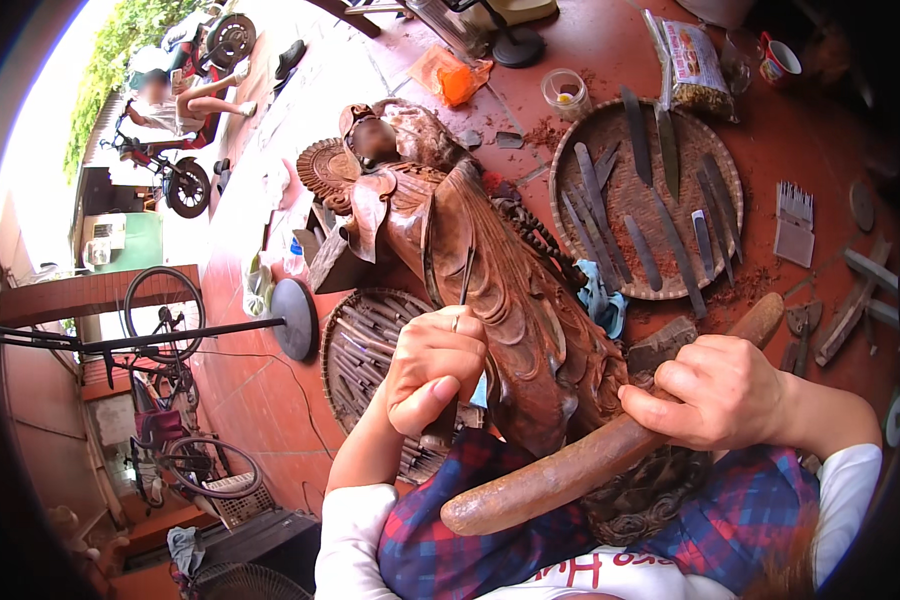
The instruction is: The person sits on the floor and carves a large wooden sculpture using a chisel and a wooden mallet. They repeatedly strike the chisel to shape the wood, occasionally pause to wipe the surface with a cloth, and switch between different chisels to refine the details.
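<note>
A carved brown wooden statue of a robed figure (490, 270) lies on its back, its head away from me and its base close to my lap. Closed in a fist, my left hand (436, 366) grips a carving chisel (467, 275); the thin blade points up over the robe and the handle end shows below the fist. My right hand (708, 393) wraps around the middle of a thick, slightly bent wooden club (550, 482), held slantwise above my lap and the statue's lower end. Whether the chisel tip touches the wood, I cannot tell.
Right of the statue, a round woven tray (695, 140) holds several flat blades. Left of it, a round basket (334, 312) is packed with chisels. A black round stand base (295, 320), a bicycle (165, 400) and a person by a motorbike (175, 140) are farther left.
</note>
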### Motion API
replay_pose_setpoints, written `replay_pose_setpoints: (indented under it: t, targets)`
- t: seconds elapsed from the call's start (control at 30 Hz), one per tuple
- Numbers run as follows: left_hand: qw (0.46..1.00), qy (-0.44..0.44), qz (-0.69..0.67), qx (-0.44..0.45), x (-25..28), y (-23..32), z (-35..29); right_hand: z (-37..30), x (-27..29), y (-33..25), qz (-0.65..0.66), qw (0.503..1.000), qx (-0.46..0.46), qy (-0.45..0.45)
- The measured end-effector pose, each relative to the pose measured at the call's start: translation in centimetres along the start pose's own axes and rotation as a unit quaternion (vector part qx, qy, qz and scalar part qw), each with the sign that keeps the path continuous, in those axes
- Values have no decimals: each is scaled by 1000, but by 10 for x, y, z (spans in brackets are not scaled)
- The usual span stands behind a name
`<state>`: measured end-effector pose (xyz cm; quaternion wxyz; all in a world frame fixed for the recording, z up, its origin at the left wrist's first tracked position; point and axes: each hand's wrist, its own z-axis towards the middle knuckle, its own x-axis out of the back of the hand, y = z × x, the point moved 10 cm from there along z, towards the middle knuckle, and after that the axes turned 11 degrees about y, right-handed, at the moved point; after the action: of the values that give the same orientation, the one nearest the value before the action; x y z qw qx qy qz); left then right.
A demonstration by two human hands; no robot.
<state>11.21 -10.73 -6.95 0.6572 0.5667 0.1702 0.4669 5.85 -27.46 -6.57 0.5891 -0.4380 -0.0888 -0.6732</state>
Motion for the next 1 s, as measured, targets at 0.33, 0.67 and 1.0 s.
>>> replay_pose_setpoints:
  t: [0.33, 0.67, 1.0]
  targets:
    - [998, 23, 18, 56, 0, -4, 12, 13, 13, -4, -56, 997, -13, 47]
    - [995, 51, 35, 74, 1, -8, 23, 7, 16, 13, -65, 993, -58, 84]
    - [994, 64, 34, 87, 1, -10, 27, 0, 18, 14, -29, 994, -19, 104]
